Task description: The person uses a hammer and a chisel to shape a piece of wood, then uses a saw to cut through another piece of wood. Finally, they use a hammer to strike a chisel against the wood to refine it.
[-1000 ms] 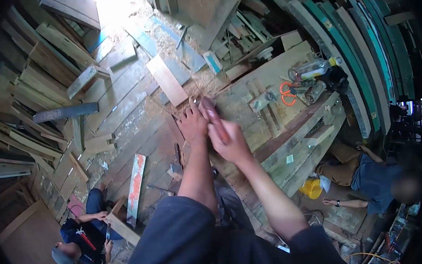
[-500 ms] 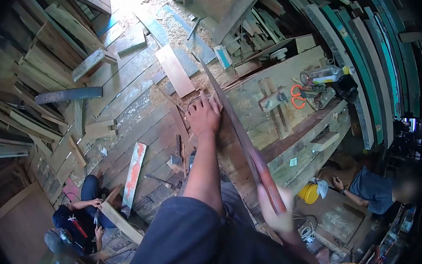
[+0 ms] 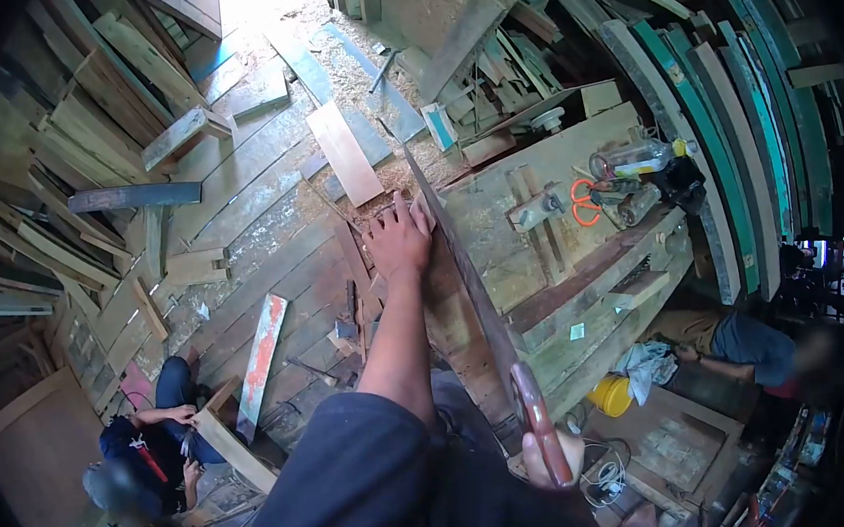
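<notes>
My right hand (image 3: 555, 456) is wrapped around the wooden handle of a handsaw (image 3: 469, 279). The saw's long blade slants up and away from me, its narrow tip beyond my left hand. My left hand (image 3: 399, 242) lies with fingers spread on a piece of wood (image 3: 426, 214) at the bench's left edge, just left of the blade. Its fingertips point away from me. The exact contact between the teeth and the wood cannot be made out.
The workbench (image 3: 472, 209) carries orange-handled scissors (image 3: 585, 203), a plastic bottle (image 3: 631, 159) and a wooden block (image 3: 536, 211). Boards lean along both sides. A pale plank (image 3: 345, 153) lies ahead among sawdust. One person (image 3: 152, 448) sits lower left with wood; another (image 3: 750, 345) is lower right, near a yellow bucket (image 3: 610, 396).
My right hand has drawn the saw back toward my body. My left hand stays on the wood. The view has shifted slightly. At right, the other person's hand and the pale cloth have moved.
</notes>
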`<state>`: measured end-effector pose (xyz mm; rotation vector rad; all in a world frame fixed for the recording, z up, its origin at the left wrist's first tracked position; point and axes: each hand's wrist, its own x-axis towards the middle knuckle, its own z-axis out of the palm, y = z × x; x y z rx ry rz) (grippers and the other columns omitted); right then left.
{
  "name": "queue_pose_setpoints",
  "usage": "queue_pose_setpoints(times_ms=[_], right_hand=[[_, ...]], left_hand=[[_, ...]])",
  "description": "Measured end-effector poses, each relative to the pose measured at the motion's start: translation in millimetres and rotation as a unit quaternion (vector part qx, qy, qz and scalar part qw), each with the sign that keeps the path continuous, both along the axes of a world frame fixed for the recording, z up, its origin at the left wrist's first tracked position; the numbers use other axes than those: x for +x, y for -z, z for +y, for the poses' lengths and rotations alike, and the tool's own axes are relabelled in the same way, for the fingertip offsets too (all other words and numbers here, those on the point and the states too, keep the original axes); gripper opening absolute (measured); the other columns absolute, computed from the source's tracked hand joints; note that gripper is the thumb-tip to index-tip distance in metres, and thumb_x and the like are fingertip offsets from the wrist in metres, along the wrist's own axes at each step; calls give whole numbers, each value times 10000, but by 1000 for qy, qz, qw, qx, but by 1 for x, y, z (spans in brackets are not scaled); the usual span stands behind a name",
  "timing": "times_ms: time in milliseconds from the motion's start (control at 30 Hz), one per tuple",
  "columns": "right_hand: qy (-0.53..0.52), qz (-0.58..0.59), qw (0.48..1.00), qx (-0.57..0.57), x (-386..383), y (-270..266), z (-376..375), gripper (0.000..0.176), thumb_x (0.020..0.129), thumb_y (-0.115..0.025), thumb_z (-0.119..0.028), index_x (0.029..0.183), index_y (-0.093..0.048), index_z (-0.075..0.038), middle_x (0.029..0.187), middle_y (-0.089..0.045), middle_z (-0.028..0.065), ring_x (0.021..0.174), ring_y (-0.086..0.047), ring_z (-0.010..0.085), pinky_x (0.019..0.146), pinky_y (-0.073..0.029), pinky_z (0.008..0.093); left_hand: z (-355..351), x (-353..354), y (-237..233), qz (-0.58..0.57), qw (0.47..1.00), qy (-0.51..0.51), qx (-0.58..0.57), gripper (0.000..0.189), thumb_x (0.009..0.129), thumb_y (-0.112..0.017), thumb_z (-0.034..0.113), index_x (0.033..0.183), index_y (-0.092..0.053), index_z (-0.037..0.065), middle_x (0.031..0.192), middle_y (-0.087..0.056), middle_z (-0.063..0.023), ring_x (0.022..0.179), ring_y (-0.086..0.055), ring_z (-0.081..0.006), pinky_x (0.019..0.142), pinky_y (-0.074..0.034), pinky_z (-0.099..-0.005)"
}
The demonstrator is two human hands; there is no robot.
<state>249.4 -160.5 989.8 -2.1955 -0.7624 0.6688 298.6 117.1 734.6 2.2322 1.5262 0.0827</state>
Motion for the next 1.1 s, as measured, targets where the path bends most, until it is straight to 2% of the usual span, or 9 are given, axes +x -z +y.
queue_pose_setpoints(times_ms=[200,300,400,467,667,767,800,933,1100], right_hand=[[-4,78,995,67,61,91,116,195,917,-574,-131,798,-576,23,586,-520,133,526,-537,180,508,-419,348],[-76,14,987,143,87,126,202,129,888,-562,-90,842,-577,30,681,-585,233,684,-574,462,580,-460,433],[-56,-7,982,179,84,124,172,122,894,-558,-76,832,-584,26,652,-575,203,614,-594,392,564,-454,410],[-9,61,990,129,60,103,103,147,914,-560,-88,817,-592,16,601,-527,131,559,-558,201,536,-432,355],[-61,-39,997,10,1,17,19,101,819,-650,-55,893,-658,12,623,-592,171,513,-636,288,512,-502,383],[-72,12,993,94,35,45,90,179,861,-615,-65,705,-548,-8,574,-511,174,548,-578,351,503,-425,423],[-38,26,988,150,47,74,113,195,898,-557,-42,711,-531,4,573,-503,150,475,-503,247,481,-380,377],[-53,1,981,186,82,127,196,203,883,-580,-117,745,-535,24,593,-510,174,525,-504,264,546,-428,392],[11,47,978,201,49,90,96,175,895,-565,-55,743,-529,24,595,-499,140,541,-561,228,518,-403,368]], left_hand=[[0,-3,3,32,999,18,-6,506,978,-363,441,1392,-482,175,1221,-614,-107,1117,-559,-317,978,-377,-518],[7,-4,3,11,1000,28,1,511,977,-350,447,1403,-473,193,1213,-628,-98,1093,-580,-315,961,-387,-502],[4,1,0,29,999,5,-15,514,975,-350,452,1400,-478,193,1190,-641,-94,1083,-588,-313,954,-391,-496],[3,3,2,20,1000,-1,-2,510,976,-350,449,1394,-487,192,1186,-643,-99,1083,-588,-310,942,-398,-497],[2,4,5,27,999,4,36,496,975,-353,445,1365,-520,188,1165,-654,-94,1051,-602,-306,922,-409,-506],[2,1,3,14,1000,-4,17,493,976,-350,450,1350,-530,184,1150,-665,-91,1056,-606,-316,916,-412,-506],[3,3,2,7,1000,0,23,493,976,-350,450,1350,-530,184,1150,-665,-91,1056,-606,-316,916,-412,-506],[10,-1,15,49,998,34,0,509,979,-337,459,1401,-464,205,1186,-653,-79,1121,-592,-330,942,-407,-527],[9,7,-5,41,999,24,-4,511,983,-320,473,1398,-468,215,1227,-627,-110,1102,-603,-337,959,-399,-550]])
